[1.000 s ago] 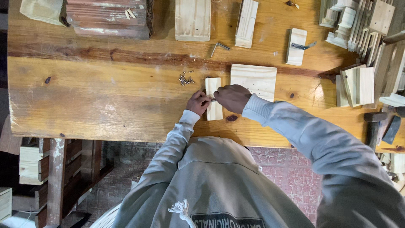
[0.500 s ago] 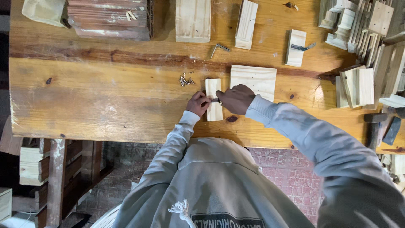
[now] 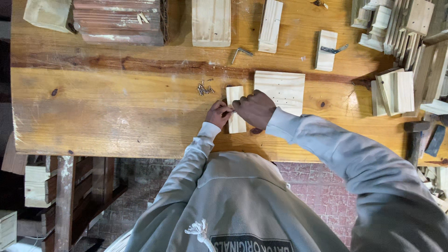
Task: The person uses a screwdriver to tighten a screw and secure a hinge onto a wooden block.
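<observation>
Pale wood strip pinned under both hands near the front edge

Pale and narrow, the small wood block [image 3: 235, 109] lay on the workbench [image 3: 116, 116] with its long axis running from the front edge toward the back, a little right of the middle. We had both hands on its front half. Our left hand [image 3: 218, 113] came at it from the left side, fingertips pinched together against the block's left edge on something small; we could not tell what. Our right hand [image 3: 254, 108] sat over the block's right side, fingers curled into a loose fist that also met the left fingertips; what it gripped was hidden. Both hands were equally near, touching the block.

Just beyond and right of the block, touching or nearly so, lay a wider square board [image 3: 281, 88] with small holes. A small heap of nails [image 3: 204, 88] sat just left of the block's far end, near the left hand and unobstructed. Farther back lay a bent metal bracket [image 3: 241, 53], two moulded wood pieces [image 3: 270, 25], and another block with a bracket [image 3: 325, 50]. A stack of boards [image 3: 120, 21] filled the back left; more wood parts [image 3: 396, 91] crowded the right end. Nothing blocked the block itself.
</observation>
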